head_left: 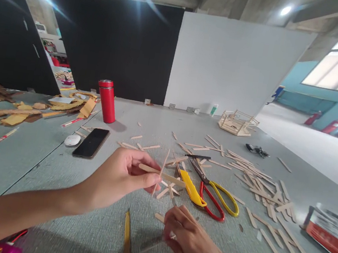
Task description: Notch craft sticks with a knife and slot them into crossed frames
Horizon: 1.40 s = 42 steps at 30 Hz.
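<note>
My left hand (131, 172) pinches crossed wooden craft sticks (149, 168), one lying roughly level and another upright across it at the fingertips. My right hand (182, 233) is low over the table with its fingers curled together. A blurred, pale, narrow strip (152, 244) shows below those fingers; I cannot make out what it is. One short craft stick (159, 217) pokes out beside the right fingertips. Just beyond the hands lie a yellow utility knife (193, 189) and scissors (225, 197) with one red and one yellow handle. A narrow yellow tool (127, 239) lies between my forearms.
Loose craft sticks (269, 193) are scattered to the right, near a red-and-white packet (333, 234). A small stick-built frame (238, 124) stands farther back. At left are a phone (92, 143), a white case (72, 140), a red flask (106, 101) and brown scraps (17, 111).
</note>
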Motion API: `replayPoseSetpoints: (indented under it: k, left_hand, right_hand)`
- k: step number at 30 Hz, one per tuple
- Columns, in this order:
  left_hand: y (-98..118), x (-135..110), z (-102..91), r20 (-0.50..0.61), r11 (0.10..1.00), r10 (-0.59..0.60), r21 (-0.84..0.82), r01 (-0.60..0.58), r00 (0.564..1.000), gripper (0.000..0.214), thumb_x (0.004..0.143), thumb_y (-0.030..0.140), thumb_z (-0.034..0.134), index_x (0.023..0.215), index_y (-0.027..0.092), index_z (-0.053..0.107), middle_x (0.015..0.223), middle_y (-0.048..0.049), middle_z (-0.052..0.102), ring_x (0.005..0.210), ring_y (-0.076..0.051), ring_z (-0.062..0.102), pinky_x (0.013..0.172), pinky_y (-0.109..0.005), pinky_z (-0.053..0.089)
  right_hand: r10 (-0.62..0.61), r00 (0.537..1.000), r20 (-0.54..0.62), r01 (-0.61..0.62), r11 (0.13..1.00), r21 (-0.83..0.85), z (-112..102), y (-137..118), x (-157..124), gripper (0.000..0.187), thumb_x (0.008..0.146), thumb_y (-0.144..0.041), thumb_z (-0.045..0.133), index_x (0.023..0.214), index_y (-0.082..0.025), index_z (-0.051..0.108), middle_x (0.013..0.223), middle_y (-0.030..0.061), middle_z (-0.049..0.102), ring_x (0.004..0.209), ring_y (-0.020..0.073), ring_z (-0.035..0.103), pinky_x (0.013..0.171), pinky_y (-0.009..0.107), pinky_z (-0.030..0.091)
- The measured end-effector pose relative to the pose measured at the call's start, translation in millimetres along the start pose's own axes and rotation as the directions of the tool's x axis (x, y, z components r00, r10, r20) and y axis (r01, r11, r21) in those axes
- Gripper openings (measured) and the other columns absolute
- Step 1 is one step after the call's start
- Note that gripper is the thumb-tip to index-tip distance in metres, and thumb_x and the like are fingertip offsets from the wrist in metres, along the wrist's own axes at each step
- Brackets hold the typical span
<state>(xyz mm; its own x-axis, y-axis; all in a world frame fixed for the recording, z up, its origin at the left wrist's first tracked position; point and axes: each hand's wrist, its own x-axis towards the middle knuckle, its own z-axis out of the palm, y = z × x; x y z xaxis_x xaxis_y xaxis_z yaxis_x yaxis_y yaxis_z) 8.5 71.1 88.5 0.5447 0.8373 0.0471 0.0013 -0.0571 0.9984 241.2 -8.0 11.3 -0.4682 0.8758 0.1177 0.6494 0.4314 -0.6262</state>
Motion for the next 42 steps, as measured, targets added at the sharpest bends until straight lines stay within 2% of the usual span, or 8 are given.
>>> replayPoseSetpoints:
  k: [2, 5, 9, 11, 17, 30, 35, 42]
  left_hand:
    - [0.2, -2.2, 4.5, 0.028, 1.000, -0.016, -0.026, 0.017, 0.999, 0.016, 0.090, 0.024, 0.075, 0.099, 0.011, 0.071, 0.083, -0.0071, 0.079, 0.076, -0.014, 0.072, 0.076, -0.025, 0.059]
    - [-1.9, -6.2, 12.8, 0.068, 0.993, -0.057, -0.095, 0.063, 0.996, 0.018, 0.090, 0.023, 0.074, 0.102, 0.011, 0.068, 0.079, -0.0047, 0.075, 0.072, -0.013, 0.070, 0.071, -0.024, 0.058]
    - [-14.6, -13.9, 26.0, 0.212, 0.957, -0.127, -0.231, 0.176, 0.969, 0.033, 0.091, 0.026, 0.075, 0.117, 0.011, 0.064, 0.078, -0.0029, 0.071, 0.067, -0.013, 0.070, 0.067, -0.026, 0.058]
    - [-22.8, -17.7, 31.9, 0.261, 0.943, -0.151, -0.253, 0.218, 0.953, 0.035, 0.091, 0.028, 0.075, 0.119, 0.010, 0.063, 0.076, -0.0023, 0.069, 0.067, -0.013, 0.071, 0.067, -0.026, 0.059]
    - [-36.1, -22.5, 38.6, 0.330, 0.909, -0.179, -0.305, 0.284, 0.927, 0.046, 0.090, 0.039, 0.078, 0.121, 0.012, 0.058, 0.077, -0.0021, 0.069, 0.063, -0.013, 0.072, 0.065, -0.027, 0.059]
    - [-42.4, -25.7, 44.2, 0.346, 0.884, -0.179, -0.354, 0.305, 0.921, 0.050, 0.087, 0.043, 0.081, 0.120, 0.013, 0.059, 0.082, -0.0028, 0.068, 0.066, -0.014, 0.073, 0.068, -0.030, 0.061]
    - [-57.8, -28.1, 45.2, 0.353, 0.874, -0.136, -0.398, 0.280, 0.926, 0.048, 0.089, 0.041, 0.080, 0.122, 0.013, 0.059, 0.073, -0.0052, 0.074, 0.066, -0.015, 0.074, 0.070, -0.030, 0.061]
    - [-60.4, -32.6, 48.2, 0.331, 0.848, -0.092, -0.468, 0.248, 0.939, 0.034, 0.090, 0.031, 0.080, 0.117, 0.016, 0.066, 0.087, -0.0034, 0.071, 0.074, -0.018, 0.078, 0.071, -0.028, 0.061]
  right_hand:
    - [0.063, 0.997, -0.034, -0.063, 0.998, 0.015, -12.8, 3.7, -1.6, 0.020, 0.096, -0.006, 0.049, 0.089, -0.022, 0.060, 0.086, 0.0029, 0.066, 0.076, 0.0179, 0.061, 0.072, 0.031, 0.050]
    - [0.221, 0.950, -0.220, -0.189, 0.969, 0.156, -36.4, 5.8, -3.1, 0.013, 0.101, -0.019, 0.053, 0.092, -0.023, 0.061, 0.076, 0.0002, 0.064, 0.068, 0.0168, 0.058, 0.064, 0.029, 0.047]
    - [0.314, 0.905, -0.288, -0.088, 0.800, 0.594, -50.0, -2.1, -4.1, 0.020, 0.101, -0.038, 0.062, 0.093, -0.020, 0.063, 0.070, -0.0028, 0.057, 0.059, 0.0117, 0.049, 0.054, 0.024, 0.041]
    - [0.325, 0.900, -0.291, -0.041, 0.727, 0.685, -46.8, -6.0, -4.3, 0.022, 0.100, -0.041, 0.066, 0.097, -0.019, 0.067, 0.069, -0.0036, 0.055, 0.058, 0.0101, 0.045, 0.052, 0.022, 0.038]
    - [0.347, 0.862, -0.368, -0.010, 0.739, 0.673, -38.2, -10.1, -3.8, 0.020, 0.094, -0.040, 0.074, 0.094, -0.020, 0.076, 0.068, -0.0006, 0.064, 0.062, 0.0121, 0.056, 0.056, 0.023, 0.047]
    - [0.322, 0.868, -0.378, 0.071, 0.674, 0.736, -30.1, -9.7, -9.2, 0.002, 0.088, -0.028, 0.082, 0.088, -0.027, 0.081, 0.088, 0.0029, 0.077, 0.068, 0.0128, 0.068, 0.062, 0.022, 0.058]
    - [0.265, 0.879, -0.396, 0.129, 0.668, 0.733, -31.4, -10.9, -7.8, 0.006, 0.089, -0.022, 0.081, 0.087, -0.028, 0.080, 0.092, 0.0019, 0.078, 0.071, 0.0120, 0.069, 0.066, 0.021, 0.060]
    - [0.284, 0.876, -0.389, 0.135, 0.631, 0.764, -24.4, -12.9, -6.1, 0.016, 0.085, -0.022, 0.084, 0.072, -0.026, 0.076, 0.087, 0.0004, 0.077, 0.069, 0.0118, 0.070, 0.064, 0.022, 0.061]
